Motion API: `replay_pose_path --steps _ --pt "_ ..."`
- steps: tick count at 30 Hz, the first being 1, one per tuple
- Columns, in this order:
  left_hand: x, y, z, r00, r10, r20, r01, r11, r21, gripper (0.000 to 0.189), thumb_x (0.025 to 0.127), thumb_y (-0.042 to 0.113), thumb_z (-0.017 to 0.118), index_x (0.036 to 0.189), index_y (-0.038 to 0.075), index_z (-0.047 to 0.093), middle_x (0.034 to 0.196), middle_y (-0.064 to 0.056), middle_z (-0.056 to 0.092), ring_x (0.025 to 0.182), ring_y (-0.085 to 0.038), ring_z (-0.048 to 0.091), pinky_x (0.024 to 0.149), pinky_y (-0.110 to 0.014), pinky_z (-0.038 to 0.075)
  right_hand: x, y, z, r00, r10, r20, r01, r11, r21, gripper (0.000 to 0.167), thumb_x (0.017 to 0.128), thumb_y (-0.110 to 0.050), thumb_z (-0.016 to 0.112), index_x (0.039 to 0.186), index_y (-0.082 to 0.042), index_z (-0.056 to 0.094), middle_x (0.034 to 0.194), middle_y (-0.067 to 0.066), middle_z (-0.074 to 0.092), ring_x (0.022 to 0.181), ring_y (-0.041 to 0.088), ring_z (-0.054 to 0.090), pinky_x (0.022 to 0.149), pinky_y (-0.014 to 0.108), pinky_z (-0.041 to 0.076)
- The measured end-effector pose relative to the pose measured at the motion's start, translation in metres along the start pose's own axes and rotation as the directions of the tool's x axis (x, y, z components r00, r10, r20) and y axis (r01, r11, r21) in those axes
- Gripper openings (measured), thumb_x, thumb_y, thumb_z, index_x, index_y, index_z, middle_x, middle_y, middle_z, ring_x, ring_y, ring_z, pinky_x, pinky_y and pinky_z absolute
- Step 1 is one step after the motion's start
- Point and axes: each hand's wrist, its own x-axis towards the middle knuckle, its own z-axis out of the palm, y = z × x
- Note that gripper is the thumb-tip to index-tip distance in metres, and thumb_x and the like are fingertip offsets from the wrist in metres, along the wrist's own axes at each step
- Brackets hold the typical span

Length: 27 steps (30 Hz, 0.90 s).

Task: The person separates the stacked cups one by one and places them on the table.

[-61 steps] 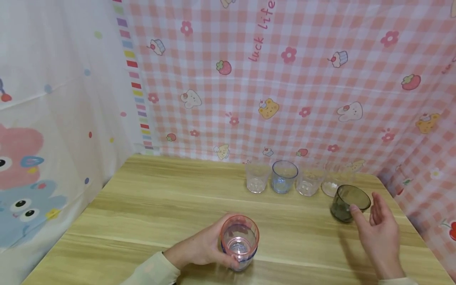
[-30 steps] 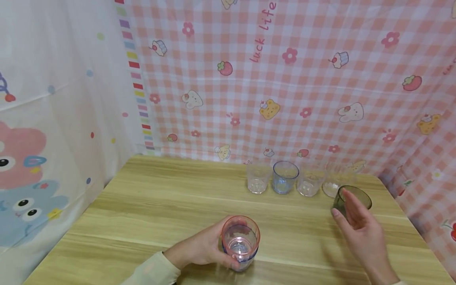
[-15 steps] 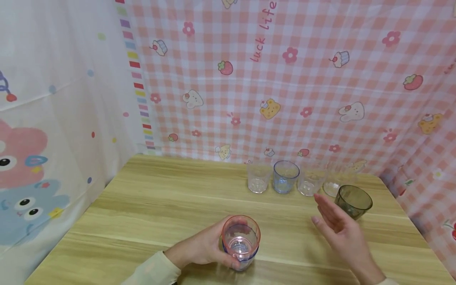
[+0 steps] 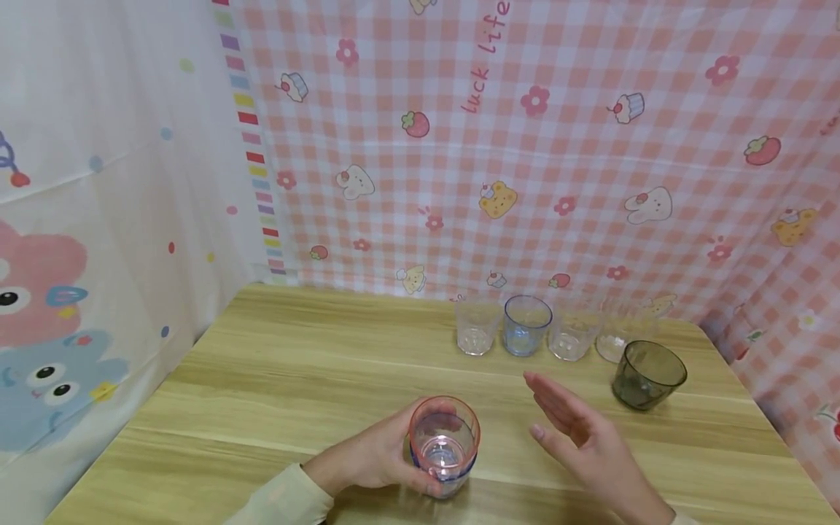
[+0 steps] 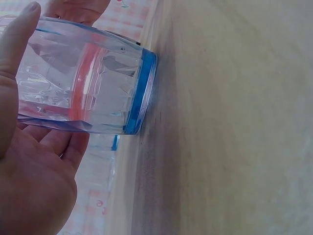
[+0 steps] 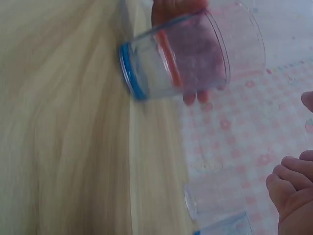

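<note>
My left hand point(image 4: 377, 456) grips two nested tumblers from the left side, thumb in front and fingers around the back. The inner one is a pink-rimmed tumbler point(image 4: 475, 441); around it sits a blue-rimmed tumbler point(image 4: 454, 487), whose base ring shows blue in the left wrist view. This stack stands upright close over the table. To its right my right hand point(image 4: 593, 456) hovers with fingers extended and thumb apart, palm toward the stack, holding nothing. Behind and right of that hand stands a smoky grey-green tumbler point(image 4: 646, 379).
Along the back right of the wooden table point(image 4: 295, 364) runs a row of glasses: a clear tumbler point(image 4: 474, 339), a blue tumbler point(image 4: 525, 339) and more clear ones to its right. A pink checked cloth point(image 4: 446, 160) hangs right behind the table's back edge.
My right hand has left the smoky tumbler and moved left toward the nested stack, its fingers straight. The smoky tumbler stays in place, and my left hand keeps holding the stack.
</note>
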Motion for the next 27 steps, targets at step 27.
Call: replay_pose_path --steps 27 --pt "-0.001 -0.001 -0.001 1.0 0.012 0.008 -0.013 0.998 0.062 0.088 0.089 0.016 0.091 0.159 0.012 0.038 0.158 -0.016 0.054 0.15 -0.022 0.052 0.128 -0.028 0.037 0.004 -0.011 0.039 0.957 -0.071 0.281 -0.018 0.953 0.302 0.083 0.096 0.017 0.067 0.167 0.006 0.025 0.174 0.021 0.034 0.159 0.006 0.039 0.125 0.017 0.034"
